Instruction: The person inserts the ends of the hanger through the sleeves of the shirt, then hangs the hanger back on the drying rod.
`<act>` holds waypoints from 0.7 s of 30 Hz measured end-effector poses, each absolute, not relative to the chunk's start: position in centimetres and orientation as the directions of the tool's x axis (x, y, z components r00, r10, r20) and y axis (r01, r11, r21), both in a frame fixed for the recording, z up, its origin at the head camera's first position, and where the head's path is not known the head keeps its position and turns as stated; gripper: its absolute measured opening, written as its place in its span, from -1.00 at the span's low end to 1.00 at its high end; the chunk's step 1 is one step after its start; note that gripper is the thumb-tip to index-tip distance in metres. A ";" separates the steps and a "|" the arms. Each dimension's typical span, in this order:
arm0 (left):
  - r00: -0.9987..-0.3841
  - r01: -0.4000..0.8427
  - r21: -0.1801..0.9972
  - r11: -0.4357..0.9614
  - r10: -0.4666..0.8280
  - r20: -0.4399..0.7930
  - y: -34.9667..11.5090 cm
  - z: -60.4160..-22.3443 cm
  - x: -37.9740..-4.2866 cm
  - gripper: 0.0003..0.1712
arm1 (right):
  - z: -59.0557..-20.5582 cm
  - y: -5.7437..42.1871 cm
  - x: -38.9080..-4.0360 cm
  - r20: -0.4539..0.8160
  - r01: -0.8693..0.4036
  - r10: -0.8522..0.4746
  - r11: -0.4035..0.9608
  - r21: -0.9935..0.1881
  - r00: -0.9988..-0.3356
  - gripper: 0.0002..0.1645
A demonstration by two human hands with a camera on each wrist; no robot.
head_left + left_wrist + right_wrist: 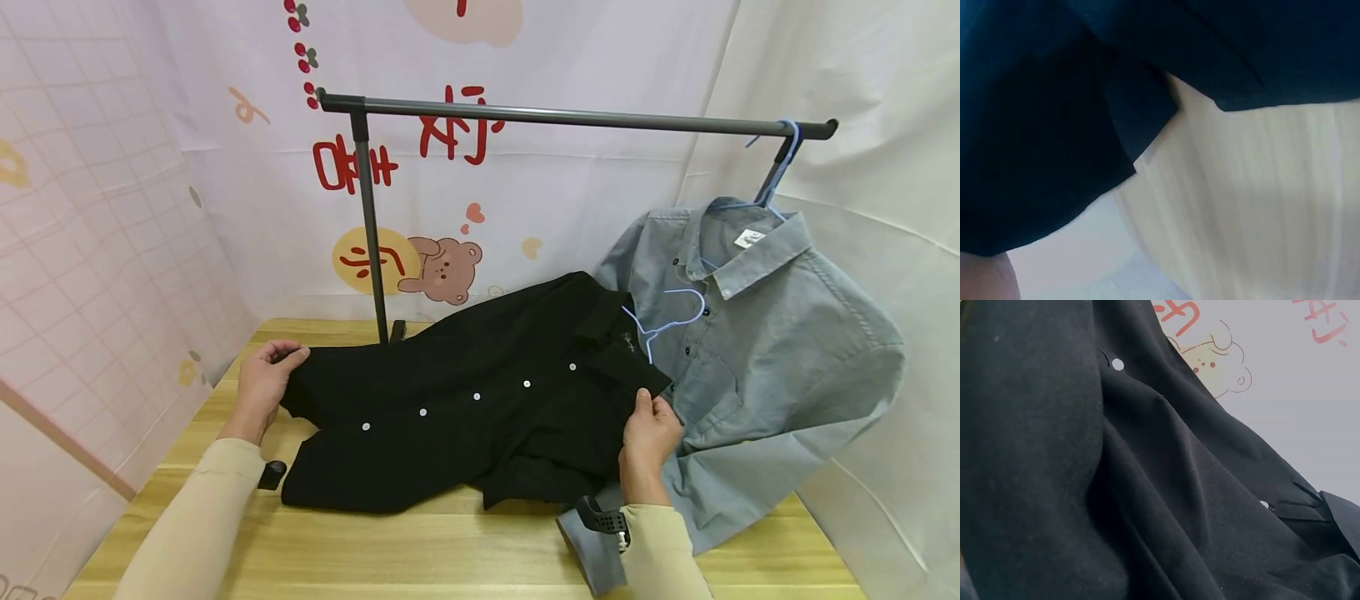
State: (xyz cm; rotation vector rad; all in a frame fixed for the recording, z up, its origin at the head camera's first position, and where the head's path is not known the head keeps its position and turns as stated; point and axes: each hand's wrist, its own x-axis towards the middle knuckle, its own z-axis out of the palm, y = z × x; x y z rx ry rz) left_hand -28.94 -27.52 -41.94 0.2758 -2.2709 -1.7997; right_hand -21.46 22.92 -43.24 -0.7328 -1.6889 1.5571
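A black shirt [450, 358] with white buttons stretches sideways above the table in the head view, its collar to the right. The hook of a light blue hanger [677, 322] sticks out of its neck. My left hand [270, 379] pinches the hem at the far left between thumb and fingers. At the other end my right hand [649, 437] pinches the shirt by the collar tip. Dark hem fabric [1041, 137] fills much of the left wrist view, with a fingertip at the lower left corner. Folded shirt cloth [1147, 456] with buttons covers most of the right wrist view.
A grey clothes rack [570, 116] stands behind the shirt. On its right end hangs a grey-blue shirt [795, 333] on a light blue hanger, its sleeve reaching down to the wooden table [435, 558]. A printed cloth [570, 200] forms the back wall.
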 end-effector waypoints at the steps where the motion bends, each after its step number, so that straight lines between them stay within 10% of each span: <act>1: -0.940 -0.010 0.977 0.212 -0.335 0.064 -27.8 -41.8 -29.0 -0.76 | -43.2 22.9 -21.5 0.123 -0.059 0.803 0.110 -0.992 -0.584 -0.39; 9: -0.906 -0.101 0.924 0.368 -0.418 0.067 -28.8 -42.8 -28.6 -0.70 | -43.2 22.8 -21.6 0.111 -0.040 0.811 0.108 -0.993 -0.574 -0.39; 16: -0.998 0.032 0.767 0.641 -0.018 0.057 -28.0 -44.7 -27.3 -0.61 | -43.1 22.6 -21.6 0.114 -0.030 0.812 0.118 -0.993 -0.573 -0.39; 21: -0.944 0.141 0.721 0.678 0.311 -0.108 -26.9 -46.0 -26.7 -0.47 | -43.0 22.6 -21.4 0.117 -0.023 0.804 0.128 -0.992 -0.582 -0.40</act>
